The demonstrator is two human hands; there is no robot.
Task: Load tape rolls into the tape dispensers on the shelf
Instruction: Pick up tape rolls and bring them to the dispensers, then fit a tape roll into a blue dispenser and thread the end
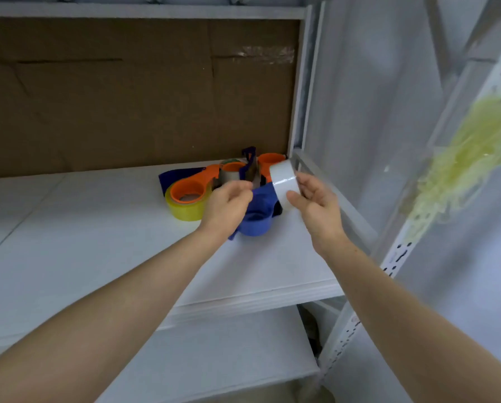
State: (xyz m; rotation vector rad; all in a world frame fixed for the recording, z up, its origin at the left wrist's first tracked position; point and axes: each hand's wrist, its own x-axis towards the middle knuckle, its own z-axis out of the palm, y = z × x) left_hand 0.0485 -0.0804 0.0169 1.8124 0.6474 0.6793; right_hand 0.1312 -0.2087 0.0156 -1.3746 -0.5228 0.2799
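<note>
Two bare forearms reach up and forward from the bottom edge toward the back right corner of a white shelf (98, 228). The left hand (228, 205) has its fingers curled over the upper part of a blue dispenser (258, 219), which sits on the shelf just under the wrist. Which part the fingertips pinch cannot be told. The right hand (316, 210) holds a white tape roll (284, 181) off the shelf, with the thumb on its near side and the fingers round its far side. The roll is tilted and sits just to the right of the blue dispenser, close to the left hand's fingertips.

Left of the hands, a yellow tape roll (186, 209) lies flat on the shelf, fitted round the hub of an orange dispenser (202, 177). Behind the hands, more dispenser parts are crowded together, among them a second orange hub (269, 162) and a small roll with an orange core (231, 170). How they fit together is hard to tell.

A brown cardboard sheet (127, 97) forms the back of the shelf. A perforated white upright (400, 254) stands at the right, with a blurred yellow-green tuft (470, 158) beside it. A lower shelf (228, 359) shows beneath.
</note>
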